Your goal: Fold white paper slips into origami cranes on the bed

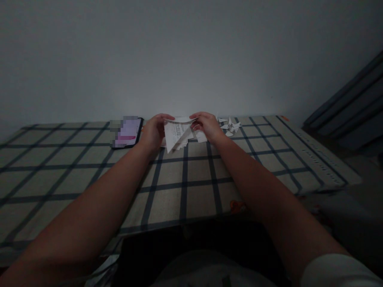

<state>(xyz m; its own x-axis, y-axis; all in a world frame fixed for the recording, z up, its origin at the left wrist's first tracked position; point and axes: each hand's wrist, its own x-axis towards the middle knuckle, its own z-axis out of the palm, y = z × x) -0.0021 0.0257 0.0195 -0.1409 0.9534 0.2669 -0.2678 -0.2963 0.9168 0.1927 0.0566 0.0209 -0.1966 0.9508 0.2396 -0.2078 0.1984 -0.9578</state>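
A folded sheet of printed white paper (177, 134) is held up between both hands, its point hanging down toward the checked cloth (185, 187). My left hand (154, 131) pinches the paper's left edge, fingers closed on it. My right hand (206, 125) pinches the top right edge, fingers closed as well. More white paper (201, 137) lies flat under the hands, partly hidden by them.
A phone (127, 132) with a lit screen lies just left of my left hand. Small folded paper figures (231, 126) sit to the right of my right hand. A plain wall rises behind the cloth; dark slats (353, 111) stand at far right.
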